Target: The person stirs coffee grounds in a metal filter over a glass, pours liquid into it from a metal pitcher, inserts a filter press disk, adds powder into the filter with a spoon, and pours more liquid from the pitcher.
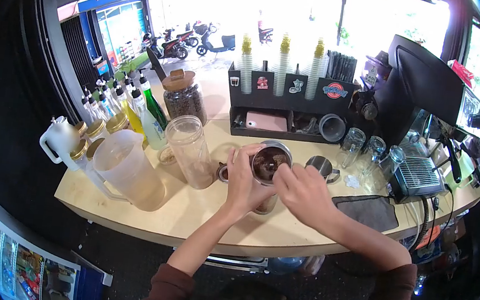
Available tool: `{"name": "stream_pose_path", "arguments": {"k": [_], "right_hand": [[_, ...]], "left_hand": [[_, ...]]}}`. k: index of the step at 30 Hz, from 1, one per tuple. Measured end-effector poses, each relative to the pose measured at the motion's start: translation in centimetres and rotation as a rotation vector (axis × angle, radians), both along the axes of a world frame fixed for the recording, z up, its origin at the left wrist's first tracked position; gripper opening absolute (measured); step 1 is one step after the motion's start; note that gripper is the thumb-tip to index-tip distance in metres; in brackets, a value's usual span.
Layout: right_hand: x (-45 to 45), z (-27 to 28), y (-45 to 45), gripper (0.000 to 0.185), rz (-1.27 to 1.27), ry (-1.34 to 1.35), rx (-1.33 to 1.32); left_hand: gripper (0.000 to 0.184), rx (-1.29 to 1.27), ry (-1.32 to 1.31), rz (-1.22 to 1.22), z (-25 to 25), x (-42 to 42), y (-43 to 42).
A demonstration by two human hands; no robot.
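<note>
Near the middle of the wooden counter (pixel 126 211), a round metal-rimmed container (pixel 271 163) holds dark brown contents with a lighter patch. My left hand (pixel 242 180) is wrapped round its left side. At the right rim, my right hand (pixel 303 194) has its fingers pressed together over the opening; whatever they pinch is too small to make out. Below the container, part of a clear vessel shows between my hands. A tall clear cup (pixel 191 150) stands to the left, and a metal pitcher (pixel 319 167) sits to the right behind my right hand.
A frosted jug (pixel 128 170), syrup bottles (pixel 148 116) and a jar of beans (pixel 185 99) stand left. Behind is a black organizer (pixel 288 86) with stacked cups. Glass mugs (pixel 373 153), a dark mat (pixel 367 211) and an espresso machine (pixel 418 170) are right.
</note>
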State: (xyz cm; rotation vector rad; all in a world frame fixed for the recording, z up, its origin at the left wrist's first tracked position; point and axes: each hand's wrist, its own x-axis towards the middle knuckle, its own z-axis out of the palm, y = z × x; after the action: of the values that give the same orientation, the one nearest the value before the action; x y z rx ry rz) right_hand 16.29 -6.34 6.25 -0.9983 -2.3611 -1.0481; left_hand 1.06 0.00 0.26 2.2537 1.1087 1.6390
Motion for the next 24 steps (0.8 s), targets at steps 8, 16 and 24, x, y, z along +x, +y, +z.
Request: {"name": "stream_pose_path", "arguments": {"k": [8,16,24], "right_hand": [[0.4,-0.5,0.8,0.022,-0.033,0.122,-0.127],[0.6,-0.4,0.4,0.020,-0.022,0.143,-0.174],[1.4,0.1,0.6,0.015,-0.051,0.190,-0.189]], "left_hand": [[0.086,-0.059,0.008,-0.046,0.0,-0.4,-0.3],[0.085,-0.047,0.033,-0.023,0.4,-0.8,-0.6],[0.081,-0.181,0.039,-0.067,1.7,-1.6,-1.3]]}}
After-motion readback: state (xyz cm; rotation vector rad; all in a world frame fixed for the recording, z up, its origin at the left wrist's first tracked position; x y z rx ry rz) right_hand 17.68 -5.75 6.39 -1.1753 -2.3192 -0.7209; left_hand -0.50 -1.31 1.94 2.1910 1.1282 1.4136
